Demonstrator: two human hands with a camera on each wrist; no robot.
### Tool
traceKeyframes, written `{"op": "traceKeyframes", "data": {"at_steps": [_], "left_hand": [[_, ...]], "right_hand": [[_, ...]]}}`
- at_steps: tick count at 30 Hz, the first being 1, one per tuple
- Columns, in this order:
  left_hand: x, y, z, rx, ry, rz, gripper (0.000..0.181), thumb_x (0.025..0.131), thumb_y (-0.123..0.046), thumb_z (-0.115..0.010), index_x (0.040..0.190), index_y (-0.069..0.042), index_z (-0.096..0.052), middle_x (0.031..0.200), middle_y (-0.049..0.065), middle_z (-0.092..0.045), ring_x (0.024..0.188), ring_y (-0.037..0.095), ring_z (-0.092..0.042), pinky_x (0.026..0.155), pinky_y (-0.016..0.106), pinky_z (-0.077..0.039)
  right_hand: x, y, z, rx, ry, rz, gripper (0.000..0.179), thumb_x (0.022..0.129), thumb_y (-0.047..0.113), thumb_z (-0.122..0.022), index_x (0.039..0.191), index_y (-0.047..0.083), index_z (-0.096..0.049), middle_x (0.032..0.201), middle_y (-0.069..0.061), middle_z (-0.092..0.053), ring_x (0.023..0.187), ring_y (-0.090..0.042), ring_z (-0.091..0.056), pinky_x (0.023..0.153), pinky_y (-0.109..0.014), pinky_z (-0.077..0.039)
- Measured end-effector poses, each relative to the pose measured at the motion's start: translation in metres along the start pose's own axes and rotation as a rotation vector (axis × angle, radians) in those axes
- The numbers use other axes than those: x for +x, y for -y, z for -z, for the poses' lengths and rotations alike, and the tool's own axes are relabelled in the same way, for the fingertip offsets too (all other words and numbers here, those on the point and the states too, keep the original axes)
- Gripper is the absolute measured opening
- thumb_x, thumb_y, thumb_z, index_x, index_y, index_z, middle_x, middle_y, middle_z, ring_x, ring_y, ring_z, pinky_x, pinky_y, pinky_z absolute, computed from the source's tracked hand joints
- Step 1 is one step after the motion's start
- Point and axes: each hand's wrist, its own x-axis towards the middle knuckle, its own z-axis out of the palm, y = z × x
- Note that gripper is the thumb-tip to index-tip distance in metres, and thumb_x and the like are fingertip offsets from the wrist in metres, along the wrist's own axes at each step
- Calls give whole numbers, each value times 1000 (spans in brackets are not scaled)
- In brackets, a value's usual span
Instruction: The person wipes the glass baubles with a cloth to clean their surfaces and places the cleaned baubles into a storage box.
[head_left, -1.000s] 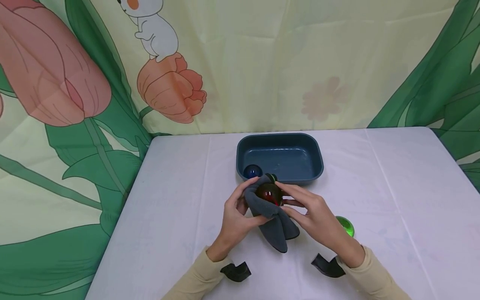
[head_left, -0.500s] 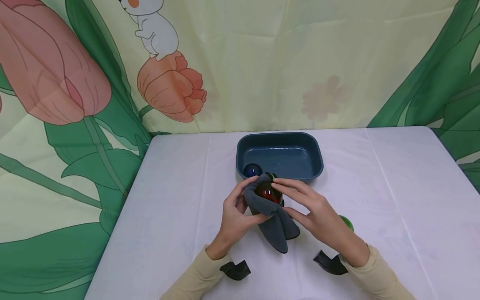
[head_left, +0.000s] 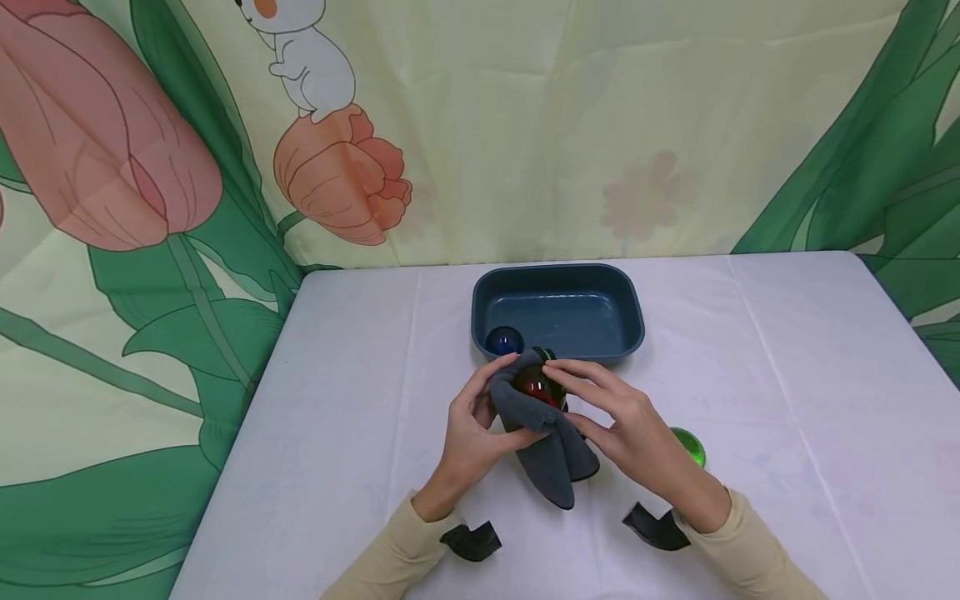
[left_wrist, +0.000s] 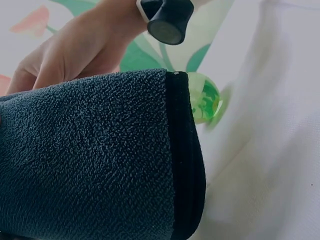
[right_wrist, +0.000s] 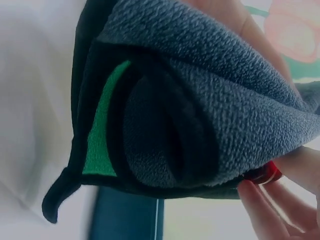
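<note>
A glossy dark red ball (head_left: 536, 383) is held above the table, partly wrapped in a grey-blue terry cloth (head_left: 555, 462). My left hand (head_left: 471, 442) grips the cloth around the ball from the left, thumb in front. From the right, my right hand (head_left: 626, 425) holds the ball between thumb and fingertips. In the right wrist view, the cloth (right_wrist: 200, 85) shows dark edging and a green strip, and only a sliver of the red ball (right_wrist: 265, 173) appears by the fingers. The cloth (left_wrist: 90, 160) hides my left hand's fingers in the left wrist view.
Behind the hands stands a dark blue rectangular bin (head_left: 562, 270), a blue ball (head_left: 505, 341) in its near left corner. A clear green ball (head_left: 691, 447) lies on the white-covered table beside my right wrist. A printed curtain (head_left: 510, 167) hangs behind the table.
My right hand's fingertips have shifted slightly up and over the top of the red ball. My left hand and the cloth have stayed almost still.
</note>
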Motion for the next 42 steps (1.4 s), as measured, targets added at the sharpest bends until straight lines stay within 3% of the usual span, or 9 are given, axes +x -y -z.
{"op": "traceKeyframes", "data": {"at_steps": [4,8,13,20,27,32,42], "left_hand": [[0,0,0,11,-5,14,74,80,-13,-84,144,-5,-46,139,20,-55,124,28,-59,106,36,-46],[0,0,0,22,-6,13,75,80,-12,-84,144,-4,-46,139,20,-55,125,28,-59,107,36,-46],[0,-1,1,22,-9,0,74,79,-6,-83,143,-3,-46,139,20,-55,126,29,-58,106,36,-46],[1,-2,1,13,-9,-6,76,75,6,-81,143,-1,-46,137,23,-55,126,28,-58,107,36,-46],[1,-2,2,-3,-2,-21,74,78,-1,-82,143,-1,-46,135,24,-56,123,25,-60,106,36,-47],[2,-2,1,-12,7,-29,71,82,-9,-82,143,1,-46,137,25,-54,123,23,-60,106,36,-47],[0,-1,1,-4,15,-24,73,81,-9,-82,143,0,-46,138,24,-52,123,22,-60,106,35,-47]], "right_hand": [[1,1,0,123,15,-107,69,75,-16,-76,138,4,-57,135,-12,-59,116,-29,-63,89,-26,-57],[2,2,-1,216,39,-229,60,82,-10,-73,138,3,-57,135,-16,-60,114,-31,-65,87,-33,-59],[3,3,0,243,62,-267,58,85,-5,-73,139,2,-55,135,-18,-60,113,-32,-65,89,-35,-58],[2,3,4,154,72,-216,67,81,-7,-76,142,8,-53,137,-12,-58,116,-28,-64,90,-35,-58],[-1,-1,8,29,23,-25,78,71,-11,-82,140,13,-57,141,-5,-56,126,-19,-57,98,-13,-47],[-1,-2,4,11,-10,76,79,66,-16,-82,136,11,-61,139,-8,-58,125,-18,-57,101,-11,-43],[-1,-2,2,-1,-24,82,79,64,-17,-83,135,10,-62,135,-9,-59,120,-23,-60,100,-9,-43]]}}
